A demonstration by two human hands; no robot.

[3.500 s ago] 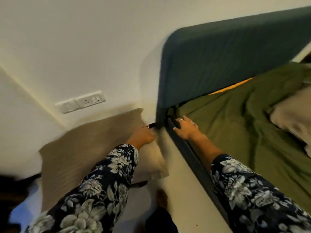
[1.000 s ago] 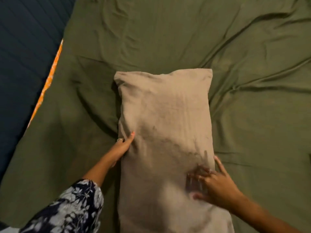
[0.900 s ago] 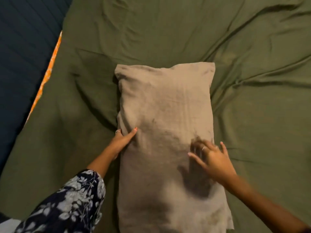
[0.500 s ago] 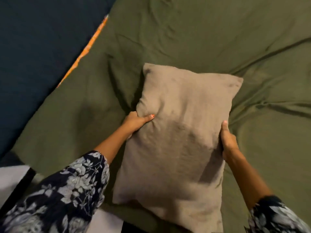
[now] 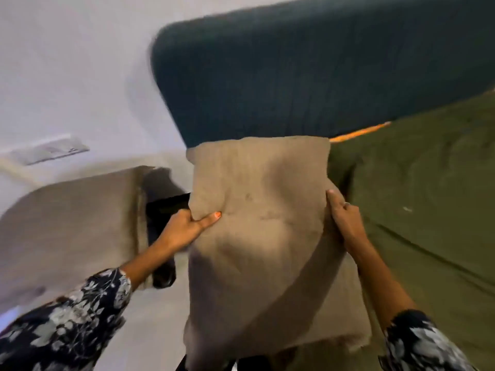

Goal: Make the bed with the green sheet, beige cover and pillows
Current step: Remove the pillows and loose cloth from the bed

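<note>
Beige pillow (image 5: 262, 236), which lay flat on the green sheet (image 5: 417, 210) a second ago, is now lifted clear of it, its far edge up against the dark headboard (image 5: 308, 76). Left hand (image 5: 184, 228) pinches its left edge, thumb on top; right hand (image 5: 345, 218) curls around the right edge. Another pillow (image 5: 67, 231) leans against the wall at left.

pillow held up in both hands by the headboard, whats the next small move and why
Probably lower the pillow onto the green sheet at the foot of the headboard. The left hand and right hand grip its sides, holding it lifted in front of the headboard, and no pillow lies on the visible sheet.
</note>
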